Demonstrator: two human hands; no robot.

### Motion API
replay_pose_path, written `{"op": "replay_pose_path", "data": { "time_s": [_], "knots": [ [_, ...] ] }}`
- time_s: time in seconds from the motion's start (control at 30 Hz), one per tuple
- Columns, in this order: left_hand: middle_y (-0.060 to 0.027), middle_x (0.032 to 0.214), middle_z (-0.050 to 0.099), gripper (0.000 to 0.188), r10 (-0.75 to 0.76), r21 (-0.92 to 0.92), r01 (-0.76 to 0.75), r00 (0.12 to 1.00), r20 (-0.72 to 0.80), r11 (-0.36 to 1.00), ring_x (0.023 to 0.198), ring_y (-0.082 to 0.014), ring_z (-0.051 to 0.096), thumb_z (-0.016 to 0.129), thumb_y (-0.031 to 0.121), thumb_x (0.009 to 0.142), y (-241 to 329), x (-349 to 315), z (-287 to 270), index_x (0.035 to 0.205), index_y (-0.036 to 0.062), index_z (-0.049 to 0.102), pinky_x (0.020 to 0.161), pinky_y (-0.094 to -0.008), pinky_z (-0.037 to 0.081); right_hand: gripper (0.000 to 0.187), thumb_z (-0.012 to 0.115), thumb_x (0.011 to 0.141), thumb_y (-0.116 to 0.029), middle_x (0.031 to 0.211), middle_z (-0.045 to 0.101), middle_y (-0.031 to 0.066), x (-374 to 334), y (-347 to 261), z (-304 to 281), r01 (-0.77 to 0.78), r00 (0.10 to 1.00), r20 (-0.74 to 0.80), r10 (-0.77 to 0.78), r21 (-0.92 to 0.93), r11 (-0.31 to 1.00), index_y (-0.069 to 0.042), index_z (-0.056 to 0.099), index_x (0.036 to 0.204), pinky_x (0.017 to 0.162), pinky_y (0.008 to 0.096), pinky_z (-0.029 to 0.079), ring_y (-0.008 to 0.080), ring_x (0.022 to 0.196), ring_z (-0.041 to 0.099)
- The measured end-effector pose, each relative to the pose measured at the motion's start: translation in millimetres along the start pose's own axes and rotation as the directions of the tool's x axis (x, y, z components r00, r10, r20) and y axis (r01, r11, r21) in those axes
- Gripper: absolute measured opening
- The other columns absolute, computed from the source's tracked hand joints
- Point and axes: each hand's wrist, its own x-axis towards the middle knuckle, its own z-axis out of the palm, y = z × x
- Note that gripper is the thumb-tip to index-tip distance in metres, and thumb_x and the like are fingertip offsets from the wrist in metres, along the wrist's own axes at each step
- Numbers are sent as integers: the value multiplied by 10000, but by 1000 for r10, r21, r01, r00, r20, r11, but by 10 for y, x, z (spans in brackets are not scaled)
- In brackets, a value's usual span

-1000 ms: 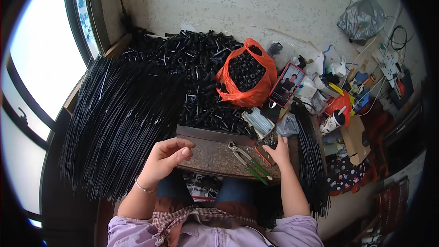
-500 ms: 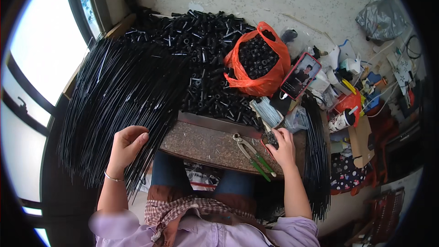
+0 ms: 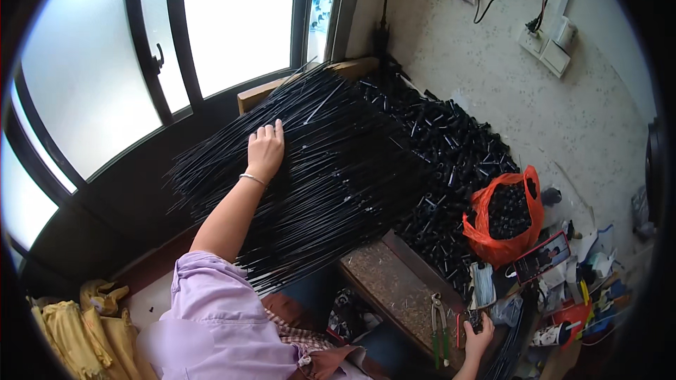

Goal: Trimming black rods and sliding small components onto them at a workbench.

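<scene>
My left hand (image 3: 266,149), with a bracelet at its wrist, lies palm down on the far left part of a wide bundle of long thin black rods (image 3: 317,169). Its fingers point away and are slightly apart; their tips are partly hidden among the rods. At the bench's right end, my right hand (image 3: 479,338) reaches over a small heap of dark pieces (image 3: 474,320) beside a red-edged object (image 3: 461,331). Thumb and forefinger are apart there. Left of that hand lie green-handled pincers (image 3: 440,331) on the worn brown bench (image 3: 384,274).
Loose black tubular parts (image 3: 451,148) pile against the wall, behind a low metal edging strip (image 3: 422,267). An orange-red bag (image 3: 482,239) holds more black pieces. A phone (image 3: 542,257), a cup (image 3: 549,336) and clutter crowd the right. Yellow cloth (image 3: 77,331) lies lower left.
The view has turned to the left. My left hand has gone from the near side of the rods out onto the bundle. My right hand stays by the small dark pieces.
</scene>
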Motion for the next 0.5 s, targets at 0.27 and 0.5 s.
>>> {"op": "replay_pose_path", "data": {
  "time_s": [0.27, 0.5],
  "knots": [
    [-101, 822, 563, 94, 9, -325, 60, 979, 205, 944, 773, -280, 587, 530, 122, 769, -153, 273, 58, 820, 43, 532, 611, -364, 482, 479, 691, 613, -46, 1046, 547, 122, -159, -731, -222, 7, 985, -171, 2, 47, 999, -6, 552, 1070, 832, 336, 409, 272, 1006, 497],
    [-159, 930, 529, 115, 75, -332, 76, 904, 420, 940, 794, -299, 603, 585, 82, 743, -219, 287, -47, 812, -10, 572, 667, -363, 518, 175, 644, 765, -106, 989, 589, 133, -515, -1302, 0, 581, 814, 41, -580, -45, 813, -27, 623, 920, 856, 417, 422, 314, 960, 526]
  ]
}}
